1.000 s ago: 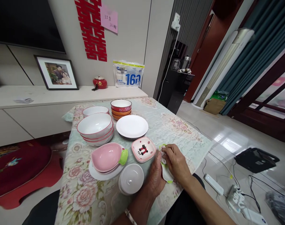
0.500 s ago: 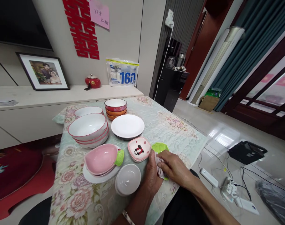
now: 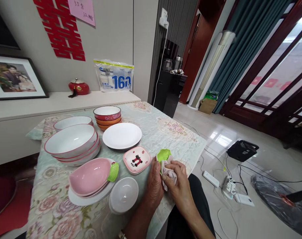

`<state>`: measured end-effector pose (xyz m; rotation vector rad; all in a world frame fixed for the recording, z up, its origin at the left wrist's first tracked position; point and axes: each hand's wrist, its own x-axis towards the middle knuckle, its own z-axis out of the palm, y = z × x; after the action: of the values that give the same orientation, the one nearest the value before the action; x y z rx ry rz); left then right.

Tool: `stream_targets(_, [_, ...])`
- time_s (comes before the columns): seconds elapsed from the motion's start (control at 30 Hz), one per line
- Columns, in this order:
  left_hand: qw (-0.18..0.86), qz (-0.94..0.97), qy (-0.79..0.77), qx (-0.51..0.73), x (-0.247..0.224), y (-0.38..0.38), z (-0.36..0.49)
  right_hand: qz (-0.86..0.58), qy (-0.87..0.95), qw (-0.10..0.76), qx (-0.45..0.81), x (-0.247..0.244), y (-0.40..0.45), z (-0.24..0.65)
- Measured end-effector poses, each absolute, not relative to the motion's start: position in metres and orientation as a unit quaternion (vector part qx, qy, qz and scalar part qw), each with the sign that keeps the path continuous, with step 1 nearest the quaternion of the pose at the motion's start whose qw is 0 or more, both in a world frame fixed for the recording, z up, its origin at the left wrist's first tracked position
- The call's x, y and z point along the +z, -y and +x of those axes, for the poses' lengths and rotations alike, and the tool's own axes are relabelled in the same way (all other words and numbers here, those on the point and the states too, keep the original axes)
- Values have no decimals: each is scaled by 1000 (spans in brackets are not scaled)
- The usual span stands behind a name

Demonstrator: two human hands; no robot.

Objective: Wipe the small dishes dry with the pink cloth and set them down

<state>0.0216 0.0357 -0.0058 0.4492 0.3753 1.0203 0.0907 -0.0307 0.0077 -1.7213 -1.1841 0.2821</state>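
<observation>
A: And the hands are together, lower right of centre! Left hand (image 3: 154, 182) clamped around the green-ended dish (image 3: 163, 155), right hand (image 3: 179, 182) bunching a pale cloth (image 3: 170, 174) against it!

B: Danger there?

A: A hard rub could twist that dish loose, I reckon, and chip it on the cat-print dish (image 3: 137, 161) just left of it!

B: And further out?

A: Bottom centre, white bowls (image 3: 124, 196); lower left, pink dishes (image 3: 90, 176). A stray elbow could knock those bowls! Beyond, plates (image 3: 122, 136) mid-frame, big bowls (image 3: 70, 141) stacked left on the flowery surface (image 3: 151, 122); a bump there might topple them
</observation>
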Motion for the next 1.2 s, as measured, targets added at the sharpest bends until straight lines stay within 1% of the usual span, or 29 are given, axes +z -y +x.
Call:
stream_targets(0.13, [822,245,-136,496,-4,-36,19,-675,477,536,168,14,22,100])
stream_targets(0.23, [833,239,-110,486,3,-37,16,-652,516,527,176,21,15,119])
stream_targets(0.33, [861,200,-98,456,10,-39,12,-611,622,459,170,36,14,144])
stream_targets(0.43, [890,170,-131,402,15,-38,9,-566,725,356,166,58,16,166])
stream_targets(0.53, [908,146,-158,358,13,-36,6,-540,785,264,151,78,17,177])
stream_targets(0.63, [923,140,-165,318,11,-35,5,-523,809,219,159,84,15,177])
stream_targets(0.73, [917,154,-176,324,11,-35,7,-553,788,238,126,73,12,166])
stream_targets(0.83, [897,168,-170,372,12,-33,10,-640,704,300,64,47,11,152])
stream_targets(0.9, [884,180,-163,398,12,-29,12,-689,635,344,61,29,9,146])
stream_targets(1.03, [866,218,-176,414,11,-24,13,-688,594,414,55,8,2,149])
stream_targets(1.13, [860,224,-183,421,11,-23,12,-681,580,448,21,4,-4,159])
stream_targets(1.2, [864,211,-180,421,11,-24,12,-704,522,481,28,5,-7,167])
